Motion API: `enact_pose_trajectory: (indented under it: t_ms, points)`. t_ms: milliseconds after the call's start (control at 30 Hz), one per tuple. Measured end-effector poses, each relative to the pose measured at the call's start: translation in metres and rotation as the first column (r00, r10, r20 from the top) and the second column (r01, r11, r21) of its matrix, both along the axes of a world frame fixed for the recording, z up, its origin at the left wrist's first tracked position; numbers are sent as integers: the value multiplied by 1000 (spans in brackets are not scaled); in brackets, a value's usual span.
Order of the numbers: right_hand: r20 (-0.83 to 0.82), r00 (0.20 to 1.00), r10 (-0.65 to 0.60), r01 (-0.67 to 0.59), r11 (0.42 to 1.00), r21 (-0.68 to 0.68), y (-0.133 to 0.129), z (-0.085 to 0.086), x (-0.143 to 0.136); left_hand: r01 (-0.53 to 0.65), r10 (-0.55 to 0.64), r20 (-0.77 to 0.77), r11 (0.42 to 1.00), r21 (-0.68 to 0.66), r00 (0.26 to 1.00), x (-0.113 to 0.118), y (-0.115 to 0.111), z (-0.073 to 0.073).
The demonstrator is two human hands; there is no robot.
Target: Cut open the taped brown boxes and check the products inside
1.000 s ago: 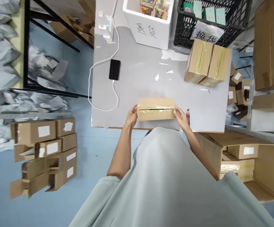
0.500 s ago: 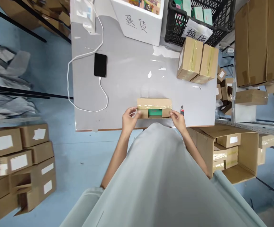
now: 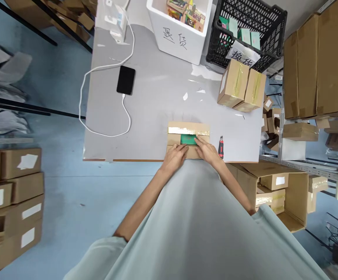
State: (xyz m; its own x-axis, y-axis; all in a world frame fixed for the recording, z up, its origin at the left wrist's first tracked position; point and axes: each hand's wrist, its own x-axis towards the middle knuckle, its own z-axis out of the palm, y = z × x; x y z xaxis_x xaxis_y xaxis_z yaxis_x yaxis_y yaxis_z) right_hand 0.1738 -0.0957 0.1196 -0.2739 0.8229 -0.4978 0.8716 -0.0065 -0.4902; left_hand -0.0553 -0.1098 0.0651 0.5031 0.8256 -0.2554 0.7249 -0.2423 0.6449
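Note:
A small cardboard box [image 3: 173, 127] lies at the near edge of the table, with clear tape along its far top panel. Something green [image 3: 187, 139] shows through the gap between its folded side flaps. My left hand [image 3: 175, 156] rests on the near left part of the box, fingers stretched out across the near flap. From the other side, my right hand [image 3: 206, 149] lies over the right flap, its extended fingertips by the green item. Just right of that hand is a red and black utility knife [image 3: 221, 147] on the table.
On the grey table [image 3: 154, 105] are a black phone-like device [image 3: 126, 80] on a white cable, two taped boxes [image 3: 233, 83], a white foam bin [image 3: 180, 41] and a black crate [image 3: 253, 58]. An open carton [image 3: 297, 202] stands at right; stacked boxes [image 3: 25, 194] stand at left.
Both hands have moved inward from the box's sides onto its near part. The near flap now lies under my fingers. The view has shifted slightly.

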Motion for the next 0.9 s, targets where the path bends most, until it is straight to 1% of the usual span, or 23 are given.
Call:
enact_pose_trajectory:
  t_ms: [167, 267, 333, 433, 500, 567, 600, 667, 767, 833, 900]
  points:
    - [55, 993, 105, -104, 994, -25, 7, -9, -6, 43, -44, -92, 999, -11, 995, 0, 0, -8]
    - [96, 991, 89, -86, 996, -34, 8, -10, -11, 47, -47, -128, 999, -6, 991, -2, 1, -11]
    - [114, 991, 71, -70, 997, -11, 8, -5, -11, 35, -35, -123, 999, -1, 992, -4, 1, -14]
    - [129, 991, 44, -59, 992, 109, 13, 11, -2, 40, -42, -120, 999, -16, 992, -5, -1, -17]
    - [132, 991, 20, -46, 981, 191, 23, 23, 6, 57, -60, -149, 998, -25, 987, -3, -2, -18]
    - [141, 990, 24, -54, 976, 210, 37, 28, 11, 77, -80, -186, 997, -23, 979, 0, -4, -17]
    - [146, 989, 34, -63, 977, 202, 44, 27, 12, 86, -88, -203, 996, -17, 975, 2, -4, -15]
    - [143, 989, 47, -74, 979, 192, 58, 19, 11, 94, -90, -236, 996, 5, 968, 4, -4, -9]
    - [145, 989, 41, -74, 970, 231, 73, -4, 4, 80, -62, -289, 995, 53, 955, 5, -1, 6]
    - [190, 981, 41, -89, 963, 255, 79, -19, -3, 58, -26, -323, 995, 87, 946, 2, 2, 17]
    - [240, 970, 45, -107, 961, 254, 83, -29, -8, 9, 32, -346, 993, 117, 938, -2, 5, 26]
